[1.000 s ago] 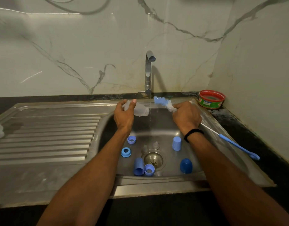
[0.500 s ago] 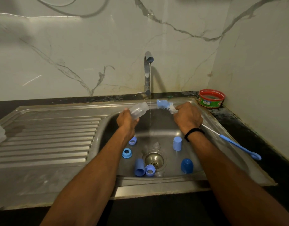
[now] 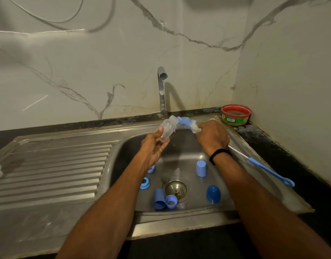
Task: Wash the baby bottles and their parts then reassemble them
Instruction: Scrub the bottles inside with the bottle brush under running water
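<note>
Bottle-scrubbing step at the sink. We see the left hand [image 3: 153, 145] curled round the base of the clear bottle [image 3: 166, 128], tilting it mouth-up toward the right so that the opening faces the bottle brush [image 3: 187, 124]. The right hand [image 3: 213, 137] grips the brush close behind its bristles, and the long blue handle trails back past the wrist. We judge that this short grip helps steer the bristle tip, which touches the bottle's mouth. Both are held over the basin, beneath the tap [image 3: 161, 90], so that runoff falls into the sink [image 3: 123, 152]. Blue parts, among them an upright cap [image 3: 201, 168] and a darker dome [image 3: 213, 193], lie round the drain [image 3: 175, 187], probably awaiting their turn. A ribbed steel drainboard [image 3: 48, 174] extends to the left. A red tub [image 3: 236, 114] stands in the corner, below the marble-veined wall [image 3: 86, 71].
</note>
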Demonstrator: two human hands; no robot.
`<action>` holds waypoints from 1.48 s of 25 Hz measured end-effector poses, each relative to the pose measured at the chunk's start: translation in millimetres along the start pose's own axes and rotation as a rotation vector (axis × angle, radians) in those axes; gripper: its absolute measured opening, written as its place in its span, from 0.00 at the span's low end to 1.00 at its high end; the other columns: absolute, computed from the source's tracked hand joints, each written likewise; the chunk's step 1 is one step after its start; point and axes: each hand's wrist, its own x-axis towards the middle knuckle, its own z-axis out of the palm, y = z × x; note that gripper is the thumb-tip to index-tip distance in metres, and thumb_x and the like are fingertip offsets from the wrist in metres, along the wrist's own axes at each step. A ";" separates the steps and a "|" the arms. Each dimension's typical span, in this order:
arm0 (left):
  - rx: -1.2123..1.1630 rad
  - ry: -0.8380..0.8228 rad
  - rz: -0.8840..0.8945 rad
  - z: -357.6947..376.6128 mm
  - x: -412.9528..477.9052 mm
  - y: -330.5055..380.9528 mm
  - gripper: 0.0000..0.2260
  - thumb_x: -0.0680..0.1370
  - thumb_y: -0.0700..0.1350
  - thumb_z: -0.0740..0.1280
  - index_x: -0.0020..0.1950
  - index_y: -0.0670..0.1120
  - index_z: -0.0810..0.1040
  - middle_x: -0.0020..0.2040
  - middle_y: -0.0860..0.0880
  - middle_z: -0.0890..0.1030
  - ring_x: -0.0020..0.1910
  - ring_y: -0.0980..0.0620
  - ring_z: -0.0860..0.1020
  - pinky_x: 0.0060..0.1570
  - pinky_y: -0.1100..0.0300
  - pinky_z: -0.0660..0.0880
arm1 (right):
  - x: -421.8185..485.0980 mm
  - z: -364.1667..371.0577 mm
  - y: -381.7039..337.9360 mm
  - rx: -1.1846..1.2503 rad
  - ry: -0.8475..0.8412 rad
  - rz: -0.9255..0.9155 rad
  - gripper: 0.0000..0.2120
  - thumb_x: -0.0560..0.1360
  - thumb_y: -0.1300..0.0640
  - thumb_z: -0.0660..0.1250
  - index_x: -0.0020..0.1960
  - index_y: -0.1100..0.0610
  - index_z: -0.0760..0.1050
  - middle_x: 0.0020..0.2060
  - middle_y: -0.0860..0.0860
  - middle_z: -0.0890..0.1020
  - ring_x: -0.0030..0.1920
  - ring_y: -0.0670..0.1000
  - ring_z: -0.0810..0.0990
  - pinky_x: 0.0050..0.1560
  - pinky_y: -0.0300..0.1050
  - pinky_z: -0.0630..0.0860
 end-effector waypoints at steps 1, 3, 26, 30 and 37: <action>0.065 0.013 0.014 0.4 -1.6 -1.1 0.18 0.75 0.43 0.75 0.62 0.39 0.77 0.61 0.38 0.80 0.57 0.42 0.81 0.61 0.50 0.79 | -0.1 -0.5 0.3 -0.004 0.001 -0.002 0.09 0.74 0.53 0.69 0.53 0.51 0.83 0.50 0.54 0.83 0.51 0.59 0.81 0.41 0.44 0.70; 0.175 0.056 0.056 0.7 -3.5 -2.4 0.17 0.75 0.46 0.75 0.61 0.42 0.78 0.58 0.40 0.81 0.56 0.44 0.81 0.57 0.55 0.78 | -0.2 -0.4 0.6 0.002 0.000 0.001 0.10 0.74 0.52 0.69 0.53 0.51 0.83 0.50 0.53 0.83 0.52 0.59 0.81 0.41 0.44 0.70; 1.029 0.097 0.567 -12.5 4.4 -20.8 0.27 0.73 0.45 0.78 0.70 0.44 0.75 0.65 0.44 0.79 0.63 0.46 0.78 0.59 0.56 0.77 | -21.9 17.1 -1.0 -0.063 -0.015 -0.133 0.14 0.77 0.59 0.65 0.61 0.51 0.81 0.53 0.55 0.83 0.55 0.58 0.80 0.50 0.45 0.75; 0.981 0.096 0.556 -9.4 -1.2 -21.5 0.27 0.73 0.46 0.77 0.70 0.46 0.75 0.65 0.46 0.80 0.61 0.49 0.78 0.55 0.60 0.76 | -34.6 28.0 -9.3 0.011 -0.057 -0.136 0.12 0.80 0.57 0.62 0.60 0.54 0.79 0.54 0.55 0.82 0.53 0.56 0.81 0.53 0.48 0.77; 0.979 0.081 0.570 5.9 3.4 -31.5 0.26 0.73 0.46 0.78 0.69 0.46 0.75 0.64 0.46 0.80 0.62 0.48 0.79 0.57 0.57 0.77 | -23.8 27.3 -1.9 -0.109 -0.020 -0.112 0.13 0.80 0.58 0.60 0.63 0.55 0.77 0.56 0.55 0.81 0.56 0.57 0.80 0.53 0.47 0.75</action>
